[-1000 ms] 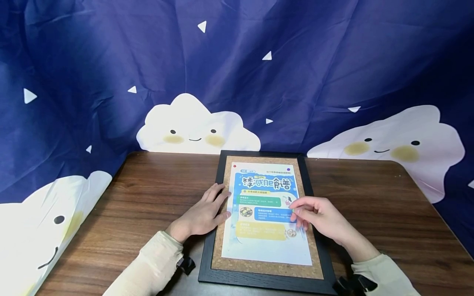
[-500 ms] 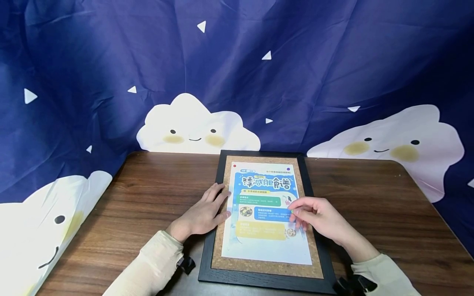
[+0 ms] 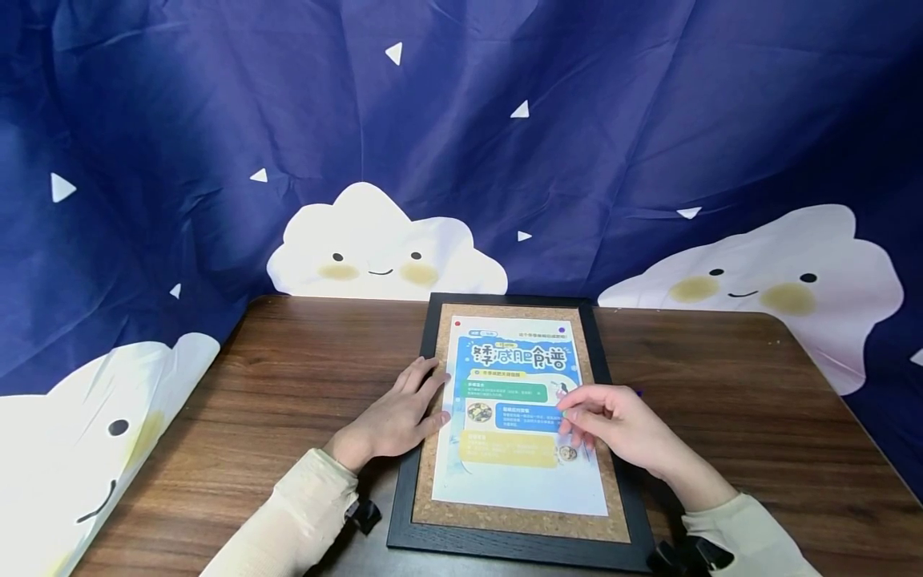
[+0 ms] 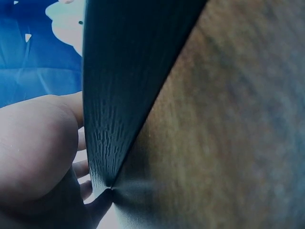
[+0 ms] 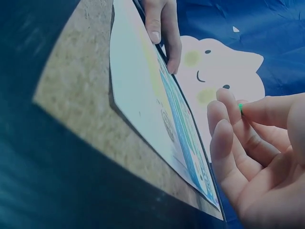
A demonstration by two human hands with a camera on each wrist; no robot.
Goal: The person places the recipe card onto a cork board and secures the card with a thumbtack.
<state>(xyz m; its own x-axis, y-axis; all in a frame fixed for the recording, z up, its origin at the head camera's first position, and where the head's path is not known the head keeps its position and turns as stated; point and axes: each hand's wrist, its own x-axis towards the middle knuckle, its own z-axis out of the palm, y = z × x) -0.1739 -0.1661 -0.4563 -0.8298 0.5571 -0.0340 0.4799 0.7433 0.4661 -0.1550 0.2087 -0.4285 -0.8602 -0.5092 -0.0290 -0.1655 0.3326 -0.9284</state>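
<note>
A printed poster [image 3: 515, 489] lies on a cork board [image 3: 526, 525] with a black frame [image 3: 519, 548]. A red pushpin [image 3: 457, 324] sits at the poster's top left corner, a purple pushpin [image 3: 562, 329] at its top right. My left hand [image 3: 392, 417] rests on the frame's left side, fingers reaching over the cork to the poster's edge. Thumb and index finger of my right hand [image 3: 613, 421] pinch a small green pushpin [image 5: 240, 108] above the poster's right side. In the right wrist view the other fingers curve loosely, and most of the pushpin is hidden.
The board lies on a brown wooden table [image 3: 728, 377]. Beside the frame's right edge, just behind my right hand, a tiny purple object [image 3: 638, 393] peeks out. A dark blue cloth [image 3: 447, 120] with white clouds hangs behind the table.
My right hand has shifted slightly left over the poster, still pinching the green pushpin. The tiny purple object behind it has come into sight. My left hand keeps its place.
</note>
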